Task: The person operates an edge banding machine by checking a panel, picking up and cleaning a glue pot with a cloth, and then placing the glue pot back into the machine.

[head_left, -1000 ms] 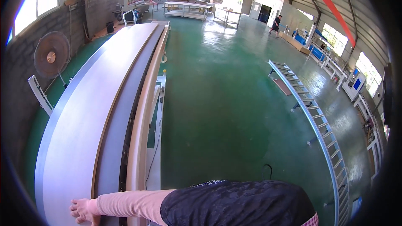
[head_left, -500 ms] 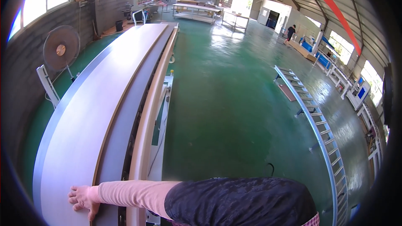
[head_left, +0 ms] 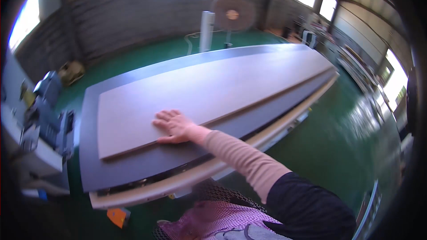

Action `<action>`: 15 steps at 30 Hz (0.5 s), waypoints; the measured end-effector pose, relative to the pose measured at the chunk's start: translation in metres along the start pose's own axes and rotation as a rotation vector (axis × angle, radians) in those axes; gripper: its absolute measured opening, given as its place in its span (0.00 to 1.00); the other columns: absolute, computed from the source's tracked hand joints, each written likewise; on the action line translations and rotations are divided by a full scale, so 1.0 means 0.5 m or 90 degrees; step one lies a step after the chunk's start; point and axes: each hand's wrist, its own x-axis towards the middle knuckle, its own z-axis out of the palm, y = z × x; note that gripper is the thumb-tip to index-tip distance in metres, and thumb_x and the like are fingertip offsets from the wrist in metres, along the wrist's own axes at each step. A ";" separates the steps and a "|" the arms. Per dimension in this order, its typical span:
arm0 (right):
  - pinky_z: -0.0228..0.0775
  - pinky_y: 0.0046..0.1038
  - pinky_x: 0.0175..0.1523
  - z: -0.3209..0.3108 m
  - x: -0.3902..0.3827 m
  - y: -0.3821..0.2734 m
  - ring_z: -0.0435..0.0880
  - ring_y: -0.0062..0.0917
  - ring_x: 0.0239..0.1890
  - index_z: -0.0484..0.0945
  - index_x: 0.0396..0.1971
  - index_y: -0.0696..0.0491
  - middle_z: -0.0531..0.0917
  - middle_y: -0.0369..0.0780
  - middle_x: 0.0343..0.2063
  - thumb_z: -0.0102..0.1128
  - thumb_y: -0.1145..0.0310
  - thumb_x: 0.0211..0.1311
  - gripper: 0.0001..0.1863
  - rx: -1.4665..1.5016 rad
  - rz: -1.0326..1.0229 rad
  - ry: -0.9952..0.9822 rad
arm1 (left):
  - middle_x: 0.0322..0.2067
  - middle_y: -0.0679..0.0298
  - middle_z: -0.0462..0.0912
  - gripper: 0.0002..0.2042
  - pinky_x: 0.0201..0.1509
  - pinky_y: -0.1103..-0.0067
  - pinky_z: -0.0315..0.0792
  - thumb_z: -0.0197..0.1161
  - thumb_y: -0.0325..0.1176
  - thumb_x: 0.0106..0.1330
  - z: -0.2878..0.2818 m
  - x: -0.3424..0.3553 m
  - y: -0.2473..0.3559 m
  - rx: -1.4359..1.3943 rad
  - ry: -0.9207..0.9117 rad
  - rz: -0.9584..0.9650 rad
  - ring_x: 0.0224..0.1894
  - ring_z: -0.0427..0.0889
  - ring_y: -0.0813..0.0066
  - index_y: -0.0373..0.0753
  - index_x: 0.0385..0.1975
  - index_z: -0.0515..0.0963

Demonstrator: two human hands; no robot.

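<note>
Board [head_left: 213, 91] lies on grey tabletop [head_left: 138, 168] beneath the right hand [head_left: 176, 129], spread flat, unclenched.

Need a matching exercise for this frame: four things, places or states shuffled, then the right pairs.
Things:
1. Right hand
2. Fan
3. Orange object
4. Pale panel

Places or states:
A. Lower left of the picture, below the pale rail
B. Lying on the wider grey surface
C. Just right of the white post in the picture
D. Palm down, fingers spread

Pairs: 1-D, 2-C, 3-A, 4-B
</note>
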 end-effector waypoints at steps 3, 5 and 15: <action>0.37 0.47 0.84 -0.013 -0.004 0.002 0.47 0.43 0.84 0.57 0.80 0.46 0.55 0.47 0.81 0.45 0.26 0.70 0.50 -0.034 0.030 -0.089 | 0.71 0.47 0.70 0.41 0.77 0.49 0.59 0.65 0.55 0.60 0.094 -0.058 0.033 -0.044 0.013 -0.044 0.71 0.68 0.43 0.42 0.74 0.70; 0.38 0.48 0.84 -0.001 -0.006 0.010 0.49 0.44 0.83 0.56 0.80 0.46 0.56 0.47 0.80 0.45 0.25 0.70 0.50 -0.030 0.005 -0.069 | 0.71 0.47 0.70 0.41 0.77 0.49 0.59 0.65 0.55 0.60 0.141 -0.073 0.071 -0.064 0.042 -0.077 0.72 0.68 0.43 0.42 0.74 0.70; 0.35 0.48 0.84 0.001 -0.009 0.012 0.49 0.43 0.83 0.57 0.80 0.46 0.57 0.47 0.80 0.41 0.28 0.73 0.47 -0.013 -0.002 -0.053 | 0.68 0.45 0.73 0.45 0.78 0.47 0.58 0.65 0.64 0.54 0.255 -0.086 0.083 -0.003 0.227 -0.107 0.71 0.68 0.39 0.44 0.71 0.73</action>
